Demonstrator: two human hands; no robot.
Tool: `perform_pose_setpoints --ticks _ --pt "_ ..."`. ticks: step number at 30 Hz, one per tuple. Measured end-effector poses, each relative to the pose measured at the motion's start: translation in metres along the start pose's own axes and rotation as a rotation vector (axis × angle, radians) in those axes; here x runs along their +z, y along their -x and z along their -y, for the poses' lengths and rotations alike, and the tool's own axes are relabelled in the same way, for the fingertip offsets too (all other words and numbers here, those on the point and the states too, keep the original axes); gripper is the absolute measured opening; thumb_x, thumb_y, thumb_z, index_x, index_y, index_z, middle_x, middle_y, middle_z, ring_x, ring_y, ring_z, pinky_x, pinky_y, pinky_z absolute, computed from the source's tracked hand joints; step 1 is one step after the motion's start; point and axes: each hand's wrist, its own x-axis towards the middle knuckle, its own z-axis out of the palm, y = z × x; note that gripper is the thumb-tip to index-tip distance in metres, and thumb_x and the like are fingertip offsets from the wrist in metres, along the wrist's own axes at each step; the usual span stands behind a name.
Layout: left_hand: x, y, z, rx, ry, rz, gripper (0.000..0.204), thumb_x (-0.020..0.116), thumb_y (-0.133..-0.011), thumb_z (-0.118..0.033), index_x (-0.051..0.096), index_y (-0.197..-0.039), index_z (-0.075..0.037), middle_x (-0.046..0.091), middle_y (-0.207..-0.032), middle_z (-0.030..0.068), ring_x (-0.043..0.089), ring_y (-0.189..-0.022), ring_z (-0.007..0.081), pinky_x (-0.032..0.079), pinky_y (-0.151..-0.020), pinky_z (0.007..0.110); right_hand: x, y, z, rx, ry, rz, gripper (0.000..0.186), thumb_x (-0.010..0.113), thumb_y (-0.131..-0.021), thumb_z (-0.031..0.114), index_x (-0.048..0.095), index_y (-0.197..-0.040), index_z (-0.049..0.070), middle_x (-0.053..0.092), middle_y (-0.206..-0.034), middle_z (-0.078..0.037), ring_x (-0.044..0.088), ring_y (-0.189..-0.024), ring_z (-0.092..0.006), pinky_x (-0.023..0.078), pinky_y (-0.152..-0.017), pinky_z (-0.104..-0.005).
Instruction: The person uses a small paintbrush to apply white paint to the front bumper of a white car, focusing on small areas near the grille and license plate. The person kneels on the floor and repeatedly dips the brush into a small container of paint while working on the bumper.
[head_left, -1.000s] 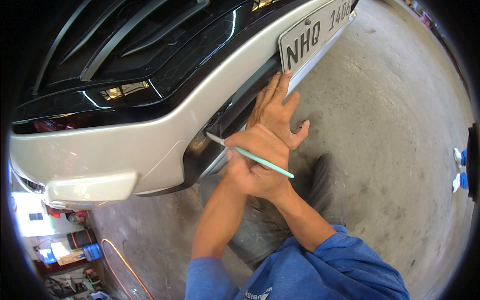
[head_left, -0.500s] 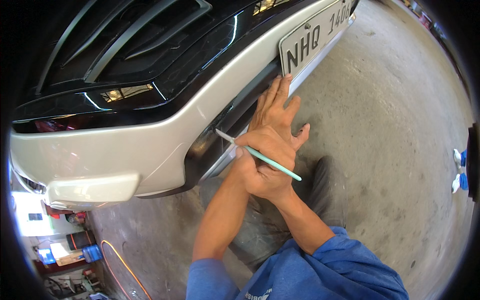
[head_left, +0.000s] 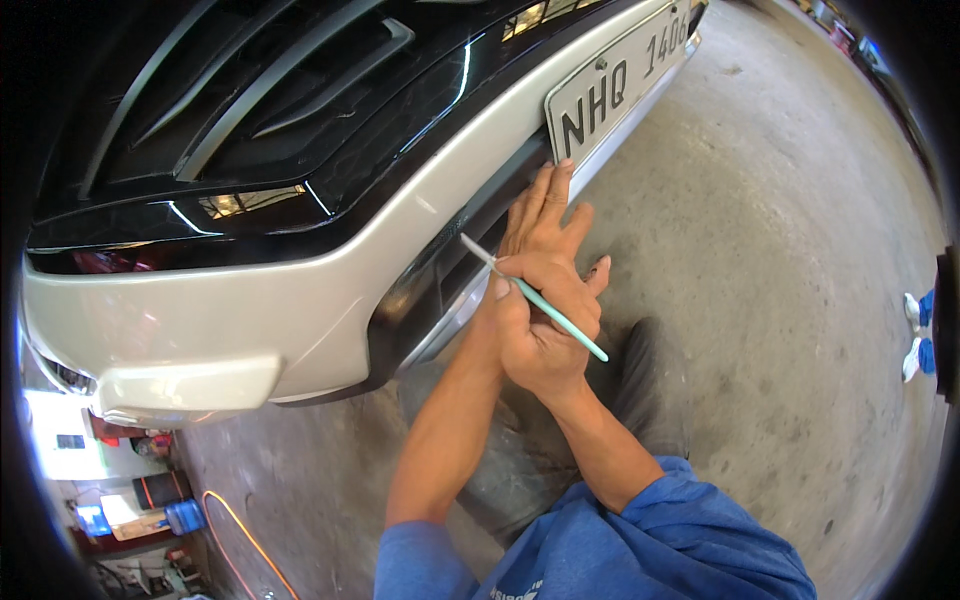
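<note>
My right hand [head_left: 540,335] pinches a small paintbrush [head_left: 570,328] with a slim mint-green handle and a pale, narrow tip. The tip lies over the dark textured trim [head_left: 430,268] in the lower opening of a car's front bumper [head_left: 230,310]; whether it touches cannot be told. My left hand [head_left: 540,225] is stretched out along the bumper's lower part, its fingertips at the corner of the licence plate [head_left: 610,90] and its thumb spread. Crossing over my left wrist, the right hand hides part of it.
Above the pale bumper sits a glossy black grille [head_left: 270,110]. A concrete floor [head_left: 760,300] spreads to the right, where another person's white shoes [head_left: 911,335] stand. An orange hose [head_left: 245,535] and blue containers [head_left: 184,516] are at the lower left.
The brush tip has moved up and to the right along the dark trim, with my right hand. My left hand stays by the plate, and the view has shifted slightly.
</note>
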Motion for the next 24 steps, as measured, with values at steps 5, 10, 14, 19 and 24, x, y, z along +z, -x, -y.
perform_pose_setpoints --ticks 5,10,14,19,24 --pt "0.005 0.003 0.000 -0.006 0.041 -0.054 0.052 0.083 -0.080 -0.024 0.071 -0.117 0.010 0.037 -0.161 0.0296 0.039 -0.148 0.0469 0.041 -0.114 0.053 0.001 0.000 0.002 0.098 0.031 -0.017 0.019 0.064 -0.080 -0.008 0.071 -0.097 -0.005 0.068 -0.084 -0.012 0.064 -0.075 -0.0223 0.051 -0.075 -0.0321" --pt "0.009 0.002 0.005 0.049 0.004 -0.014 0.051 0.074 -0.086 -0.031 0.063 -0.117 0.008 0.036 -0.160 0.0344 0.035 -0.149 0.0491 0.036 -0.117 0.057 -0.005 0.003 0.000 0.176 -0.002 -0.055 0.013 0.064 -0.095 0.000 0.067 -0.106 -0.005 0.068 -0.087 -0.008 0.061 -0.067 -0.0111 0.047 -0.060 -0.0247" --pt "0.004 -0.003 0.013 0.011 -0.003 0.053 0.050 0.076 -0.084 -0.029 0.065 -0.118 0.006 0.039 -0.158 0.0325 0.039 -0.147 0.0484 0.039 -0.114 0.056 -0.033 0.010 -0.003 0.267 -0.235 -0.167 0.016 0.063 -0.097 0.006 0.066 -0.109 -0.005 0.066 -0.087 -0.010 0.061 -0.068 -0.0143 0.051 -0.069 -0.0295" --pt "0.005 -0.005 0.014 0.086 -0.022 -0.044 0.050 0.082 -0.079 -0.023 0.069 -0.119 0.003 0.046 -0.154 0.0310 0.045 -0.143 0.0481 0.046 -0.108 0.055 -0.107 0.013 -0.045 0.335 -0.203 -0.366 0.018 0.059 -0.098 0.010 0.066 -0.108 -0.004 0.066 -0.087 -0.010 0.060 -0.067 -0.0158 0.052 -0.067 -0.0309" --pt "0.008 -0.006 0.014 0.067 -0.022 -0.054 0.050 0.083 -0.078 -0.021 0.069 -0.119 0.002 0.050 -0.152 0.0290 0.047 -0.142 0.0444 0.048 -0.108 0.052 -0.156 0.083 -0.111 0.655 0.417 0.161 0.015 0.059 -0.092 0.008 0.070 -0.098 0.000 0.068 -0.077 -0.010 0.062 -0.066 -0.0173 0.052 -0.064 -0.0334"
